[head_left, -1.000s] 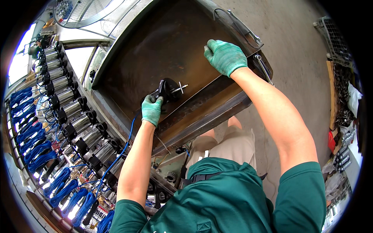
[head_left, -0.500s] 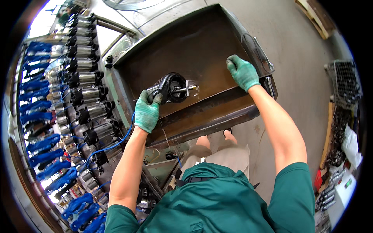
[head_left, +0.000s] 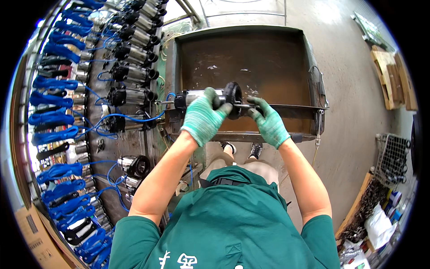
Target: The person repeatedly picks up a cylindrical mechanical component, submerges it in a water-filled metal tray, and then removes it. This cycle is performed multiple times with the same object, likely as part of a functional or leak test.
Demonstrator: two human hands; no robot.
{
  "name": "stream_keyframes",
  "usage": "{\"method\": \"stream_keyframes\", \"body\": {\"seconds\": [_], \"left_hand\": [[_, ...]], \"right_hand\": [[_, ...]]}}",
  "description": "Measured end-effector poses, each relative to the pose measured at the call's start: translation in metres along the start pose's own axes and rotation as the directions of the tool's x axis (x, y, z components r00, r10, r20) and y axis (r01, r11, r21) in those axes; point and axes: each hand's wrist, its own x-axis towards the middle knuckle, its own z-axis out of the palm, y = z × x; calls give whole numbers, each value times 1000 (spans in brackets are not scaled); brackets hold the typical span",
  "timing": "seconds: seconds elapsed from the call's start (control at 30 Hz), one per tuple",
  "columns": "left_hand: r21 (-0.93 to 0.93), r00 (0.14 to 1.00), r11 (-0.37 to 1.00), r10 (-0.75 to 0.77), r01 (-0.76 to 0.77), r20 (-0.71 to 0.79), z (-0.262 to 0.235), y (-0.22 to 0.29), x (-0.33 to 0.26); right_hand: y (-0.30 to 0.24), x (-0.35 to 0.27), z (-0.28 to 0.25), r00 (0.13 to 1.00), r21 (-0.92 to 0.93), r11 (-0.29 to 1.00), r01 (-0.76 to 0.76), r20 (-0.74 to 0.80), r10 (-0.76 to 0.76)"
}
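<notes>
My left hand (head_left: 204,114), in a green glove, is closed round a pump-like unit with a silver metal cylinder and a black round end ring (head_left: 234,96). The unit lies sideways above the near part of a brown tank (head_left: 309,56) of murky water. Out of the ring, toward the right, sticks a thin metal rod (head_left: 243,106). My right hand (head_left: 271,125), gloved too with dark fingertips, pinches the rod's outer end between thumb and fingers. By the unit's left end a blue cable (head_left: 150,119) runs off toward the bench; where it joins is partly hidden.
Along the left, several similar silver-and-black units (head_left: 134,71) stand in a row beside bundled blue cables (head_left: 53,119). A dark crossbar (head_left: 295,107) spans the tank's near side. At right are wooden pallets (head_left: 387,80), a wire basket (head_left: 392,157) and a white bag (head_left: 380,226).
My right hand has come left from the tank's right side and now grips the rod. The unit has turned more level, away from the splashing water. My view has swung round.
</notes>
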Motion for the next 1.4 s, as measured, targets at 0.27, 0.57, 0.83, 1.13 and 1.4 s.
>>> {"method": "stream_keyframes", "body": {"seconds": [0.27,0.57,0.83,1.13,1.4], "left_hand": [[7,976,992,-122,123,178,32,16,-43],[15,971,991,-137,137,197,75,-1,-55],[-207,982,973,-64,100,176,72,-33,-66],[249,952,948,-127,199,-277,-77,-203,-39],[690,992,713,67,-123,108,-135,-287,42]], "right_hand": [[23,-43,-24,971,-26,982,-189,143,191],[72,-49,-42,944,-295,942,-158,236,232],[72,-56,-38,944,-193,957,-215,210,255],[18,-39,11,935,-648,746,156,-146,-322],[-25,-8,115,977,-925,365,104,27,-211]]}}
